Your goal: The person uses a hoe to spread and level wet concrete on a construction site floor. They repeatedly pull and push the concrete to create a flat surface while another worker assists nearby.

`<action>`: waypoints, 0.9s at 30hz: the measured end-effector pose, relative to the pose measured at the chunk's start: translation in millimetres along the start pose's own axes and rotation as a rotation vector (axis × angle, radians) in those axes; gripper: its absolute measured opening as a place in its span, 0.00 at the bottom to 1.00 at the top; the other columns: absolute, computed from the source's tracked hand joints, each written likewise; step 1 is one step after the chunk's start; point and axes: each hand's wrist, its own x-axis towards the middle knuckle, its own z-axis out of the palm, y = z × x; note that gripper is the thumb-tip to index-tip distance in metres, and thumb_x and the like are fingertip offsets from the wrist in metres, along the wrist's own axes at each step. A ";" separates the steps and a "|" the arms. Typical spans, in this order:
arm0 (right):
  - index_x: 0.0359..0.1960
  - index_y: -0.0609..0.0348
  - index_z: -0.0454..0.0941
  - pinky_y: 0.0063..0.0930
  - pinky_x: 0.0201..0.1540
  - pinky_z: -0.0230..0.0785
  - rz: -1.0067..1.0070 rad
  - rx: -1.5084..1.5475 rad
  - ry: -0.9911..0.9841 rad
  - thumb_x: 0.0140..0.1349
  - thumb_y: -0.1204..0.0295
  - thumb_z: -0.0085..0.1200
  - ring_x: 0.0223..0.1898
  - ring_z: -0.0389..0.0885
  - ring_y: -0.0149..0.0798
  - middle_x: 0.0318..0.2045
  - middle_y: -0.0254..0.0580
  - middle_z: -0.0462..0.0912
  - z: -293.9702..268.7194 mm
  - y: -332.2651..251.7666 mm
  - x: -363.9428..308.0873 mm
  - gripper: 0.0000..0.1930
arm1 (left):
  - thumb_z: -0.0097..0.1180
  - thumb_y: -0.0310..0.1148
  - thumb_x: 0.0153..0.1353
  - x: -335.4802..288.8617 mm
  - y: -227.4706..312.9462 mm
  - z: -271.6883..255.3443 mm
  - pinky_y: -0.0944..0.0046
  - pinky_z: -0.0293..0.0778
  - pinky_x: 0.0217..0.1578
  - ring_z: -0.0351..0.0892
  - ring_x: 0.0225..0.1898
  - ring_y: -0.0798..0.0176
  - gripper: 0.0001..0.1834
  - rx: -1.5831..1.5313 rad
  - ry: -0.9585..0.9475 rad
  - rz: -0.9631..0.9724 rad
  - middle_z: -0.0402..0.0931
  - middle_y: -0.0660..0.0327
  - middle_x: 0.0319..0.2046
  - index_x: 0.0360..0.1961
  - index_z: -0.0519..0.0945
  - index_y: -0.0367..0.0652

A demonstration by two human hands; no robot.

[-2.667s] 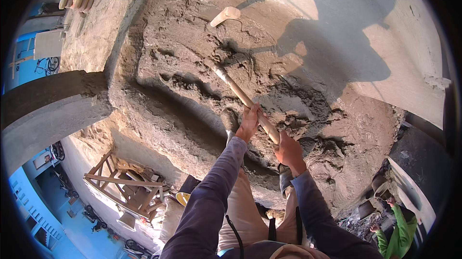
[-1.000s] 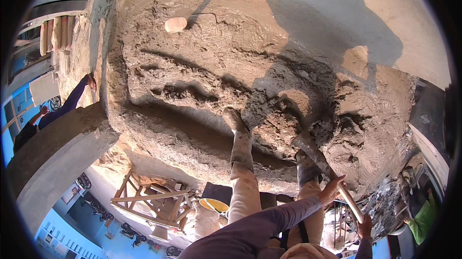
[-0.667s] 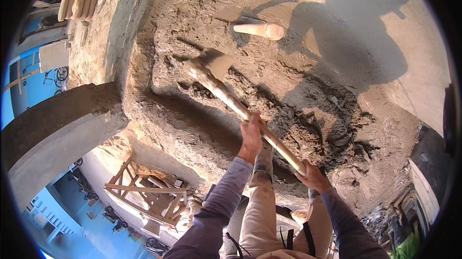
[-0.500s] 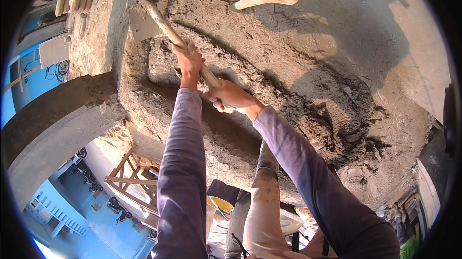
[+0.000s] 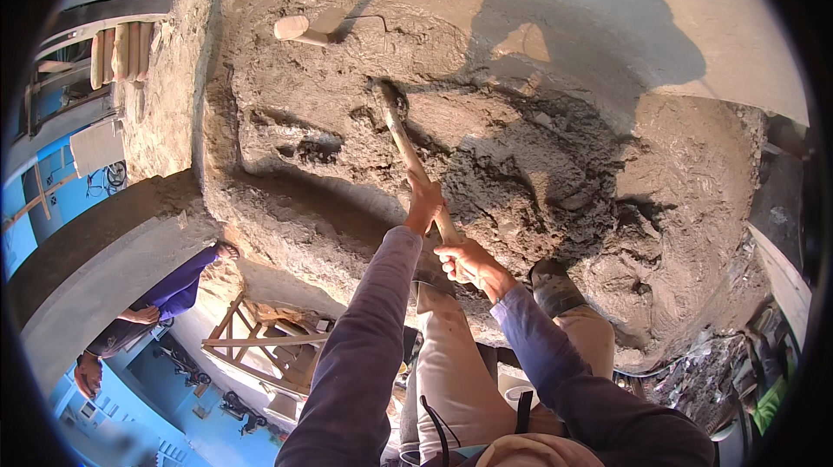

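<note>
Evidently I'm at the step of working the mud (image 5: 521,185) — fingers of my left hand (image 5: 423,204) and right hand (image 5: 473,265) wrapped around the wooden handle (image 5: 399,133) mid-frame, its far end seemingly sunk at upper centre — and the next stroke probably calls for a firm pull.

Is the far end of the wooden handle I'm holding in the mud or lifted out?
Apparently in: the wooden handle meets the mud at its far end, and no blade shows there. I cannot tell how deep it goes.
</note>
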 end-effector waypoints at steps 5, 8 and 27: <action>0.36 0.57 0.72 0.27 0.20 0.67 -0.058 -0.137 0.079 0.65 0.74 0.63 0.20 0.73 0.27 0.23 0.30 0.73 -102.0 10.2 -154.0 0.09 | 0.55 0.30 0.69 -20.6 -122.6 110.3 0.55 0.80 0.26 0.79 0.30 0.55 0.34 0.105 -0.224 0.053 0.70 0.51 0.41 0.69 0.51 0.41; 0.41 0.58 0.72 0.29 0.20 0.68 -0.035 -0.163 0.193 0.62 0.71 0.66 0.20 0.74 0.29 0.23 0.32 0.75 -191.3 35.2 -278.0 0.14 | 0.55 0.31 0.71 -67.5 -117.2 211.0 0.54 0.82 0.31 0.79 0.37 0.56 0.26 -0.259 -0.370 -0.173 0.70 0.53 0.43 0.65 0.58 0.40; 0.62 0.58 0.71 0.43 0.42 0.77 -0.212 -1.372 0.198 0.58 0.64 0.70 0.39 0.86 0.51 0.38 0.50 0.86 -27.6 35.6 -154.9 0.32 | 0.65 0.37 0.66 -78.9 39.1 -104.1 0.64 0.73 0.26 0.74 0.24 0.66 0.13 -0.678 0.066 -0.068 0.73 0.64 0.24 0.37 0.76 0.41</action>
